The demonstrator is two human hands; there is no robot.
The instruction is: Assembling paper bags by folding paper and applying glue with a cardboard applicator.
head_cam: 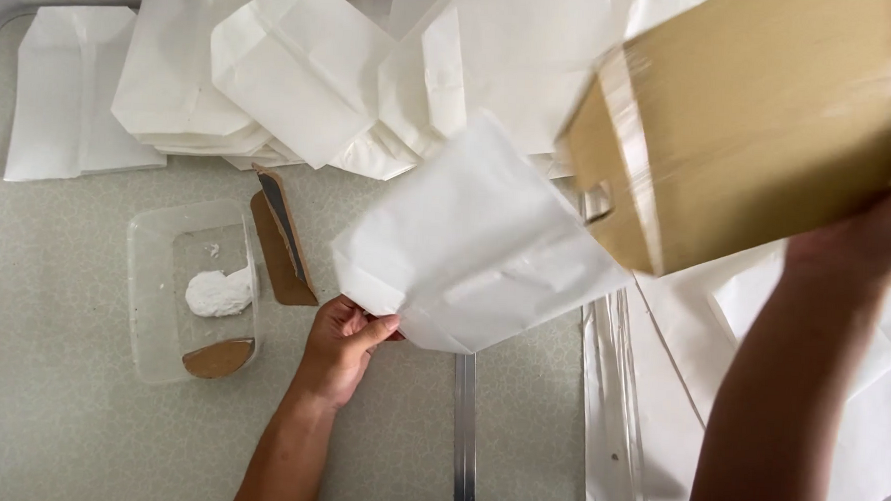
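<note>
Right hand [867,239] at three o'clock with its grip on a big brown cardboard box [761,124], fingers hidden, left hand [344,346] pinching a white paper bag [471,247], clear plastic tub [193,290] at nine o'clock on the table [49,394].

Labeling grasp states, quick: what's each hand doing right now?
Left hand: closed, pinching the bottom corner of a white paper bag.
Right hand: raised, holding a brown cardboard form; fingers hidden, motion-blurred.

Bright, even daylight with faint shadows; the raised cardboard box [761,124] and white bag [476,247] are motion-blurred.
</note>
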